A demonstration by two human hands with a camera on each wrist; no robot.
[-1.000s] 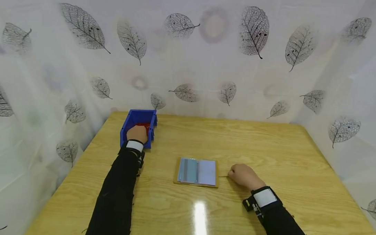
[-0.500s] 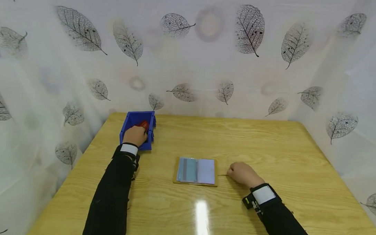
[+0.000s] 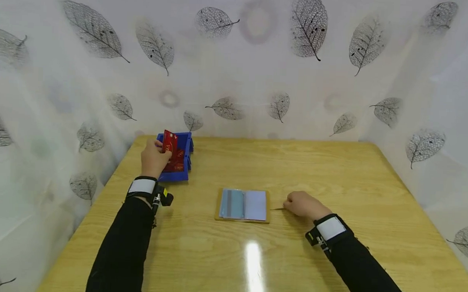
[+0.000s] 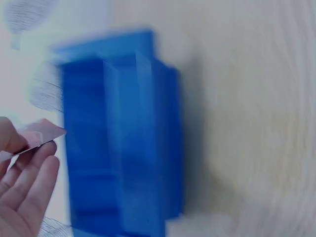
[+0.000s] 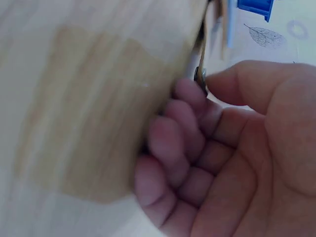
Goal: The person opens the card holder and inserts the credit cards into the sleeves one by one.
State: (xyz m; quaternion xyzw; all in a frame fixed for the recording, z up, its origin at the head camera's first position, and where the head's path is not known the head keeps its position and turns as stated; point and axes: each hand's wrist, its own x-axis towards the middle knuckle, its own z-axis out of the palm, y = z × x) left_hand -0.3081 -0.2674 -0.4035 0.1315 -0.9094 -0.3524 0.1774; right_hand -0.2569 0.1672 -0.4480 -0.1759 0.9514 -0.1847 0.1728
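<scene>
I have the left hand (image 3: 153, 159) pinching a thin red rectangular card (image 3: 170, 141) at a blue plastic bin (image 3: 173, 176); the right hand (image 3: 302, 204) pinches a narrow tan strap (image 3: 277, 208) beside an open tan booklet (image 3: 243, 205).

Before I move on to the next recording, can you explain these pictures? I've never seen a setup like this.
There is no machine here: a person works with two bare hands. The wide picture is filmed from the head, looking forward and down; the two close ones from each wrist, the left one blurred. On the wood-grain table are a blue bin and an open booklet. The left hand pinches a red card above the bin, where more red cards lie. The right hand, beside the booklet, pinches a thin strip pointing towards it; whether they join is hard to tell.
</scene>
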